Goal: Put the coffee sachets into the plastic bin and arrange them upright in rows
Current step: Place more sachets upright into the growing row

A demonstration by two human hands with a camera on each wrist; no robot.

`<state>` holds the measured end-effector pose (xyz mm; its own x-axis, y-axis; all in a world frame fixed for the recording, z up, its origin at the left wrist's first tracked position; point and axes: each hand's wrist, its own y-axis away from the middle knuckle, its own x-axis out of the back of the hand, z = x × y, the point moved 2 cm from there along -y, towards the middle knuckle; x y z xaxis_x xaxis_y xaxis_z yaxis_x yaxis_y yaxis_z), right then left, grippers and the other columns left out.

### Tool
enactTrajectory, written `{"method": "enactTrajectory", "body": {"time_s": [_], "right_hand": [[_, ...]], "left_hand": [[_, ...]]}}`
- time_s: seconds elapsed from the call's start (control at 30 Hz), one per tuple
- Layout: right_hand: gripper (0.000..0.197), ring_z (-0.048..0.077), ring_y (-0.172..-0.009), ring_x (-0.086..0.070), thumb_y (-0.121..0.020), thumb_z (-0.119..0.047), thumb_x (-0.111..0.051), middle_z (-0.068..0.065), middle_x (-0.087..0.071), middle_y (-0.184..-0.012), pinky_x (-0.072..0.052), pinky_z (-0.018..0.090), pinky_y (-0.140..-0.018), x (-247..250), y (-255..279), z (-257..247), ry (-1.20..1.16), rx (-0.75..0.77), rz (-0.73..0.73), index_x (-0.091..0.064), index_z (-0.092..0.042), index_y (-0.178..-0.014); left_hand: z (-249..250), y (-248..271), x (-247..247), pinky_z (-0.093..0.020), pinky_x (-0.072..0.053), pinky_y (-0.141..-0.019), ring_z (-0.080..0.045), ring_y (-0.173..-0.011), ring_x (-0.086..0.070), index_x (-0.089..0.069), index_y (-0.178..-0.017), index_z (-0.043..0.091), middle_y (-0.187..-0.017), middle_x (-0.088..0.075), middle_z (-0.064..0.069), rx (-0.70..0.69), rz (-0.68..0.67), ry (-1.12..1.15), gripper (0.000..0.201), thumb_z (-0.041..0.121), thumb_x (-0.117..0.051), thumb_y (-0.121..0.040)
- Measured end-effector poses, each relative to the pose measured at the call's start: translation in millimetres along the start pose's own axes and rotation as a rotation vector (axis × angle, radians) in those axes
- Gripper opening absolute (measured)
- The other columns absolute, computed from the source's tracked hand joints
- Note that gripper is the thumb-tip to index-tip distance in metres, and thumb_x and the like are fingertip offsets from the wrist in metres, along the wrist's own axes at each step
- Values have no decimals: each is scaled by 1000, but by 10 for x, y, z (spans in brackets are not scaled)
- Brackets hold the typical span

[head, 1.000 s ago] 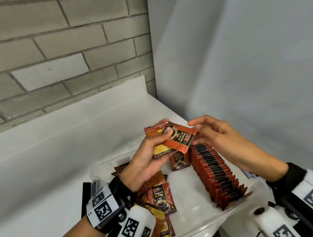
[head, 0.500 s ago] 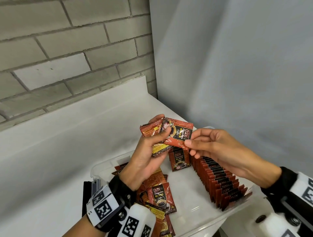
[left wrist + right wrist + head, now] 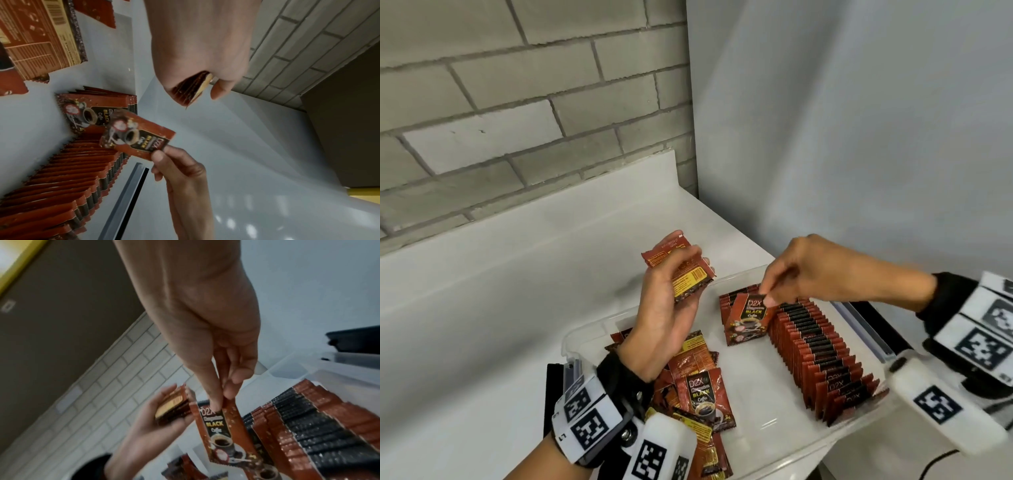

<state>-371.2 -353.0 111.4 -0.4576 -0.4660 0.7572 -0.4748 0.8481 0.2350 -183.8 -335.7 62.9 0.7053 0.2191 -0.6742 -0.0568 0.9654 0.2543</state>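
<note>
A: Nearest, near-left part of plastic bin [image 3: 866, 433]?
B: Loose sachets [image 3: 705, 401] lying flat in a heap, some face up, some back up, partly under left wrist

A: Right side of bin?
B: Long row of sachets [image 3: 822, 356] standing upright on edge, packed touching, running from near-right corner toward far edge, along right wall

A: Left hand [image 3: 664, 318]?
B: Raised above bin's left half, palm up, fingers and thumb curled round small stack of sachets [image 3: 681, 270], back sides with barcode showing; from left wrist view, only stack's edge [image 3: 193, 87] poking out under thumb

A: Right hand [image 3: 822, 274]?
B: Over far part of bin, thumb and forefinger pinched tight on top corner of single sachet [image 3: 750, 317]; other fingers tucked in

A: Where exactly, that single sachet?
B: Hanging printed face toward camera, slightly tilted, in front of short second row [image 3: 732, 301] at far edge, just left of long row's far end; bottom edge down near bin floor, touching or not, cannot tell

A: Beyond bin?
B: White table [image 3: 524, 291], bin near its right edge; grey brick wall [image 3: 517, 102] behind
</note>
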Motion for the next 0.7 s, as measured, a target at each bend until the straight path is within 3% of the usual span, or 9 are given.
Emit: {"method": "enactTrajectory", "body": {"time_s": [0.1,0.13,0.2,0.23,0.37,0.47,0.53,0.6,0.7], "right_hand": [[13,4,-76,-66,-81,-21,-75,-13,-71,-79,-54,22,-78,-140,-126,-71,177,36,-38,-77,-21,-94],[13,4,-74,-65,-82,-21,-74,-14,-69,-77,-54,21,-77,-181,-157,-90,221,40,-51,-77,-21,-94],[12,2,-74,-63,-82,-21,-74,-11,-70,-80,-46,5,-65,-252,-211,-113,298,45,-74,-76,-20,-94],[12,3,-75,-63,-81,-19,-74,-8,-71,-83,-42,2,-58,-286,-237,-116,323,48,-87,-76,-18,-93],[12,10,-71,-61,-78,-12,-76,-2,-71,-82,-47,15,-64,-382,-305,-94,365,58,-144,-77,-12,-89],[11,6,-66,-54,-79,-12,-75,-6,-66,-77,-40,9,-58,-369,-327,-88,381,66,-138,-76,-10,-90],[8,0,-61,-48,-81,-11,-72,-17,-56,-69,-36,7,-55,-349,-326,-106,417,91,-119,-75,-8,-89],[6,-3,-59,-44,-81,-7,-70,-22,-43,-64,-38,11,-58,-334,-321,-116,446,114,-94,-74,-6,-86],[4,1,-58,-43,-80,-5,-68,-20,-39,-65,-38,15,-58,-340,-321,-120,489,119,-73,-72,-7,-82]], "left_hand": [[-17,2,3,-27,-48,-76,-14,-77,-62,-65,-81,12,-77,-67,-4,10,12,-41,9,4,-61,-84],[-18,5,1,-27,-48,-76,-14,-77,-62,-65,-81,12,-77,-67,-4,13,16,-48,10,4,-61,-84],[-21,11,-6,-27,-48,-76,-14,-77,-62,-65,-81,12,-77,-67,-3,20,16,-56,10,4,-60,-84],[-18,13,-10,-26,-48,-75,-14,-77,-62,-65,-80,12,-77,-67,-4,24,15,-59,10,4,-60,-84],[-22,26,-23,-27,-46,-76,-15,-77,-60,-64,-80,11,-79,-65,-5,54,26,-56,9,4,-59,-85],[-30,28,-22,-26,-45,-75,-15,-77,-59,-63,-81,10,-77,-65,-6,71,45,-50,8,4,-59,-85],[-33,25,-24,-26,-46,-73,-15,-75,-59,-62,-81,10,-76,-64,-5,79,46,-50,8,4,-58,-85],[-40,26,-32,-25,-46,-71,-14,-73,-59,-62,-82,10,-74,-64,-5,87,42,-51,8,4,-58,-85],[-47,30,-30,-25,-46,-71,-14,-71,-60,-62,-81,10,-71,-64,-4,90,41,-60,7,5,-59,-85]]}}
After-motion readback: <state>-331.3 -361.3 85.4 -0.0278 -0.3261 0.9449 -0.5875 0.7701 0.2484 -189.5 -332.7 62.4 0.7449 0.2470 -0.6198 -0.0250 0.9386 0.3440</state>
